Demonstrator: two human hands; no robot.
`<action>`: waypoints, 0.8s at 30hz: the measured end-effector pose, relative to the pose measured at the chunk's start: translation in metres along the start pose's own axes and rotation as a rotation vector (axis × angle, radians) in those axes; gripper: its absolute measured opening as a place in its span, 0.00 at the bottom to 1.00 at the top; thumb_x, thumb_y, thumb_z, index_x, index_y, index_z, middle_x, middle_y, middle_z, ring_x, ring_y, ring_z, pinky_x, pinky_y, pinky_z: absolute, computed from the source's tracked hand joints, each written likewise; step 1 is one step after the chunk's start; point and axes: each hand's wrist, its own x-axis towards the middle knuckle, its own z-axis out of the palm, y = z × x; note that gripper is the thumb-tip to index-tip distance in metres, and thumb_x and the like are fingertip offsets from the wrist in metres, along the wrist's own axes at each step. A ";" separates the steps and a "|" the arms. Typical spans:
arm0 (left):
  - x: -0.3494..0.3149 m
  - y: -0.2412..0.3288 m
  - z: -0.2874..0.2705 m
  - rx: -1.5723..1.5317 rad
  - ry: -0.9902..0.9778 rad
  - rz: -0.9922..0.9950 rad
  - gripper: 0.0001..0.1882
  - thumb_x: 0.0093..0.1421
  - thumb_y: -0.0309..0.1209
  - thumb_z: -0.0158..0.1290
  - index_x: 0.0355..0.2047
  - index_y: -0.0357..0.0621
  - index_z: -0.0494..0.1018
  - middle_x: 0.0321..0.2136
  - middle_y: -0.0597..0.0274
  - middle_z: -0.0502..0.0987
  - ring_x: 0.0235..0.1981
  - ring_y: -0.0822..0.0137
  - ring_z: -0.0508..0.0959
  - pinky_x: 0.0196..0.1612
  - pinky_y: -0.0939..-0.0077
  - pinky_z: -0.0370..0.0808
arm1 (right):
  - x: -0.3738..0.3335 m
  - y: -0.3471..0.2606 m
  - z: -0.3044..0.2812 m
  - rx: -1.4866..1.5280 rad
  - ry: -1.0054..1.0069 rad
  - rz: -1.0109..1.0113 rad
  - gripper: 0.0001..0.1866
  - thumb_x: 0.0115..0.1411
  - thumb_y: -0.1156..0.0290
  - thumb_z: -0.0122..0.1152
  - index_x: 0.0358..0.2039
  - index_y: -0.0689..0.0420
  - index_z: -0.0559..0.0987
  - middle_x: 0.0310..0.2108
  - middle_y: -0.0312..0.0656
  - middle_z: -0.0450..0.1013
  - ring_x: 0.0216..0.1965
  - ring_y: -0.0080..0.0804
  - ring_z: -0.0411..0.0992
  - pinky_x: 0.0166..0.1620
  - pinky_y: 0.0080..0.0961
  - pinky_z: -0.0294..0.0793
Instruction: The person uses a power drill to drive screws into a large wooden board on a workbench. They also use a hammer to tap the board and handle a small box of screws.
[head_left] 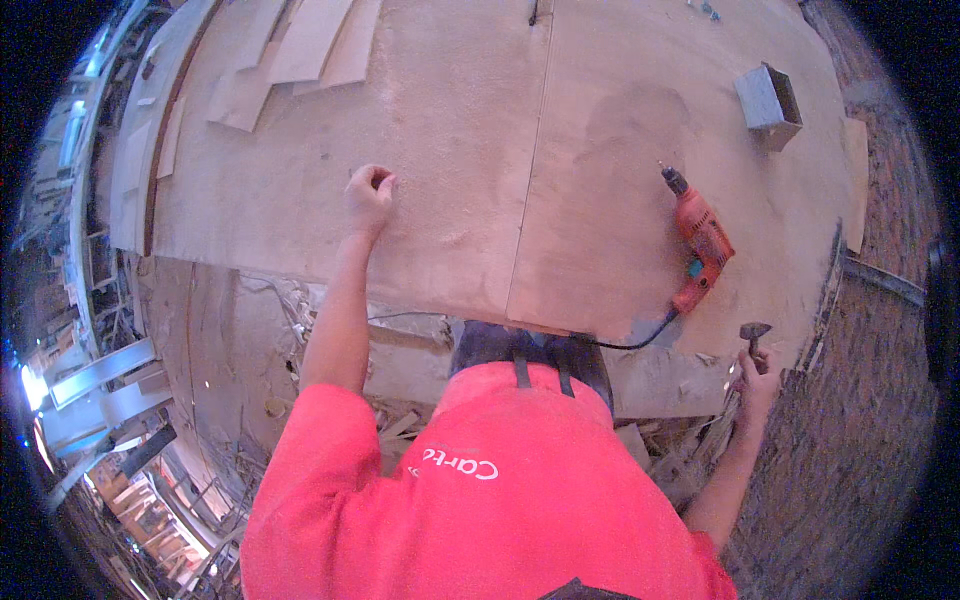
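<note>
My left hand (370, 200) is over the left part of the wooden tabletop (450, 170), with thumb and fingers curled together in a pinch. Whatever they hold, if anything, is too small to make out. At the lower right, my right hand (758, 385) grips a hammer (755, 330), whose dark head sticks up above the fist near the table's right corner. An orange power drill (704, 245) lies on its side on the right part of the table. Its bit points away from me, and a black cord (645, 345) runs from its handle toward the table's front edge.
Several thin wooden boards (310, 45) lie at the far left, and a long plank (170, 120) runs along the left edge. A grey open-topped metal box (768, 105) stands at the far right. A seam (532, 160) crosses the tabletop. Scrap wood (160, 520) clutters the lower left.
</note>
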 end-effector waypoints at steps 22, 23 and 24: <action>-0.153 0.131 0.046 -0.389 -0.240 0.051 0.07 0.59 0.22 0.65 0.38 0.37 0.84 0.34 0.57 0.85 0.38 0.67 0.84 0.43 0.75 0.79 | -0.108 -0.072 0.121 0.200 -0.577 0.124 0.21 0.63 0.66 0.67 0.54 0.56 0.75 0.33 0.37 0.75 0.25 0.25 0.71 0.26 0.25 0.72; -0.151 0.131 0.051 -0.429 -0.199 0.043 0.07 0.58 0.22 0.65 0.39 0.37 0.84 0.34 0.57 0.85 0.37 0.67 0.84 0.43 0.75 0.79 | -0.114 -0.078 0.125 0.226 -0.594 0.149 0.21 0.63 0.66 0.66 0.54 0.54 0.74 0.33 0.37 0.75 0.24 0.25 0.71 0.26 0.25 0.72; -0.141 0.137 0.055 -0.445 -0.151 0.043 0.08 0.59 0.22 0.65 0.39 0.36 0.84 0.34 0.56 0.85 0.37 0.66 0.84 0.43 0.74 0.79 | -0.118 -0.092 0.124 0.294 -0.677 0.273 0.21 0.63 0.66 0.67 0.56 0.51 0.74 0.29 0.36 0.74 0.21 0.24 0.69 0.24 0.25 0.70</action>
